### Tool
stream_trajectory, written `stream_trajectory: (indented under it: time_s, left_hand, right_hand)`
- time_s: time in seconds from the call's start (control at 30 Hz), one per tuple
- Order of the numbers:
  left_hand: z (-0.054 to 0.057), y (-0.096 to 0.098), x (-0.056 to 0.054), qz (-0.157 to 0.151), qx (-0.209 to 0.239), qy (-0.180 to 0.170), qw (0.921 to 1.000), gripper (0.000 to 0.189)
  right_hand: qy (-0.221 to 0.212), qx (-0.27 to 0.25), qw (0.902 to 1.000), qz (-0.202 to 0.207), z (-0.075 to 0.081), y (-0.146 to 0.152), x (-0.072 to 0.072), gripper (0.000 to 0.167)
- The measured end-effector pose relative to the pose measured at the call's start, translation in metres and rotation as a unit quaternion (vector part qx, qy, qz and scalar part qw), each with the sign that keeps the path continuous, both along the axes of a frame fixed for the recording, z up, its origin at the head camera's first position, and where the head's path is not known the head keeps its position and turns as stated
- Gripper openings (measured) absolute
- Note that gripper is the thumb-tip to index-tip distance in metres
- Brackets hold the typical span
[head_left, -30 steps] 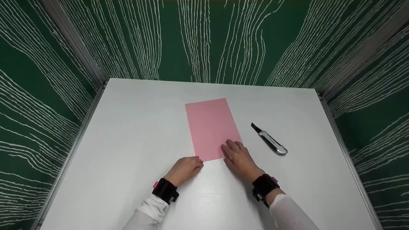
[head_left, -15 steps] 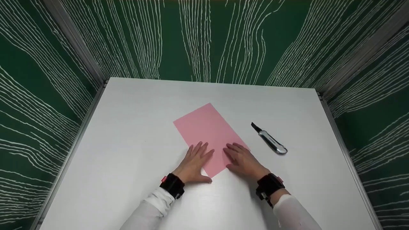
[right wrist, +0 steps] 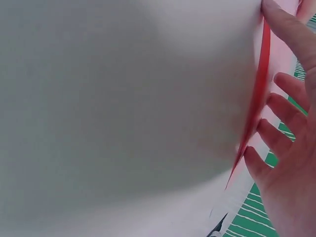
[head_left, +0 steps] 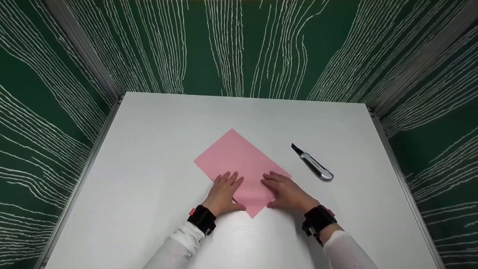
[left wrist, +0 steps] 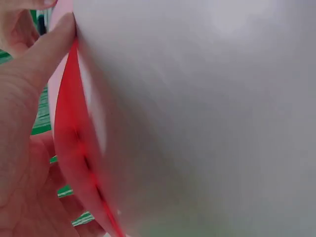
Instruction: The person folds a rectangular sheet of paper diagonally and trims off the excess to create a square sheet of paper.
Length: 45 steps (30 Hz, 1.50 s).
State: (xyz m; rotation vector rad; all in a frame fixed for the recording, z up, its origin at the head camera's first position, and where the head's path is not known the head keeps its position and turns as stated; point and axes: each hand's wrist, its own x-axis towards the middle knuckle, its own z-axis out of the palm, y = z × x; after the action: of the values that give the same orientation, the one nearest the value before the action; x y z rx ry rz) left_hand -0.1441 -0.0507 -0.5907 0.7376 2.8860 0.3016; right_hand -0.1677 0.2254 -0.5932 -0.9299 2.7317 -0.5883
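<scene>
A sheet of pink paper (head_left: 233,155) lies turned diagonally on the white table, one corner pointing towards me. On its lower left edge rests my left hand (head_left: 224,192), fingers spread and thumb by the near corner. My right hand (head_left: 289,192) touches the right part, its fingertips on top of the sheet and its thumb at the lower right edge. Both wrist views show the paper (left wrist: 69,108) bowed up a little from the table along its edge, with a reddish shaded underside. To the right lies a utility knife (head_left: 315,164), blade extended, apart from both hands.
The white table (head_left: 149,149) has metal frame rails (head_left: 86,160) along its sides. Green walls (head_left: 201,48) with white wavy lines stand behind and beside it. Each wrist wears a black strap (head_left: 201,219) with a camera.
The paper has turned counter-clockwise and come nearer to me. My left hand has moved from the near corner onto the sheet with fingers spread; my right hand has shifted slightly nearer. The knife stays put.
</scene>
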Motion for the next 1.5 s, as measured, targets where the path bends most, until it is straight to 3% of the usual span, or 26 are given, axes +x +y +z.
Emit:
stream_trajectory:
  time_s: [0.1,0.2,0.33,0.43,0.5,0.63,0.77,0.9,1.0,1.07,1.13,1.2,1.23,1.3,1.37,1.47,1.5]
  left_hand:
    - [0.001,-0.001,0.001,-0.001,0.012,0.013,0.9998,0.079]
    - [0.003,-0.004,-0.001,-0.009,0.021,0.024,0.9994,0.065]
    - [0.004,-0.009,-0.004,-0.032,0.001,0.034,0.9989,0.054]
    - [0.003,-0.011,-0.005,-0.043,0.0,0.044,0.9981,0.049]
    - [0.001,-0.011,-0.005,-0.042,0.018,0.054,0.9975,0.038]
    - [-0.003,-0.011,-0.006,-0.031,0.069,0.084,0.9936,0.017]
    - [-0.007,-0.012,-0.008,-0.017,0.106,0.08,0.991,0.03]
    - [-0.008,-0.012,-0.01,-0.002,0.157,0.047,0.9866,0.03]
    - [-0.01,-0.012,-0.011,0.013,0.189,0.021,0.9816,0.057]
    - [-0.011,-0.012,-0.011,0.021,0.191,0.026,0.981,0.074]
    - [-0.012,-0.011,-0.012,0.014,0.166,0.06,0.9843,0.078]
    - [-0.011,-0.011,-0.012,-0.005,0.1,0.129,0.9866,0.074]
    - [-0.011,-0.01,-0.011,-0.016,0.068,0.163,0.9841,0.071]
    - [-0.01,-0.01,-0.011,-0.04,-0.023,0.239,0.97,0.069]
    - [-0.008,-0.01,-0.011,-0.06,-0.103,0.291,0.9493,0.071]
    - [-0.006,-0.01,-0.011,-0.08,-0.175,0.313,0.9299,0.078]
    - [-0.005,-0.01,-0.011,-0.08,-0.173,0.304,0.9333,0.077]
  right_hand:
    - [-0.008,-0.012,0.9999,0.007,0.0,0.003,0.002,0.077]
    - [-0.002,-0.027,0.9995,0.019,0.0,0.006,0.003,0.065]
    - [0.049,-0.049,0.9959,0.057,-0.001,0.008,0.0,0.04]
    - [0.092,-0.062,0.9907,0.079,-0.003,0.009,-0.003,0.032]
    - [0.101,-0.07,0.9897,0.073,-0.004,0.008,-0.004,0.029]
    - [0.076,-0.085,0.9933,0.019,-0.005,0.007,-0.003,0.028]
    - [0.059,-0.094,0.9924,-0.053,-0.006,0.005,0.001,0.025]
    - [0.06,-0.106,0.988,-0.096,-0.009,0.003,0.004,0.021]
    - [0.057,-0.113,0.9855,-0.113,-0.011,0.002,0.004,0.02]
    - [0.048,-0.12,0.9833,-0.128,-0.011,0.002,0.004,0.021]
    - [0.041,-0.13,0.9808,-0.14,-0.011,0.001,0.004,0.025]
    - [0.03,-0.143,0.977,-0.156,-0.012,0.0,0.003,0.031]
    - [0.03,-0.147,0.9754,-0.161,-0.012,0.0,0.003,0.035]
    - [0.033,-0.155,0.9721,-0.173,-0.013,-0.002,0.003,0.045]
    - [0.043,-0.159,0.9694,-0.182,-0.013,-0.003,0.002,0.055]
    - [0.07,-0.16,0.9676,-0.182,-0.014,-0.006,0.003,0.064]
    - [0.08,-0.159,0.9679,-0.178,-0.014,-0.006,0.003,0.065]
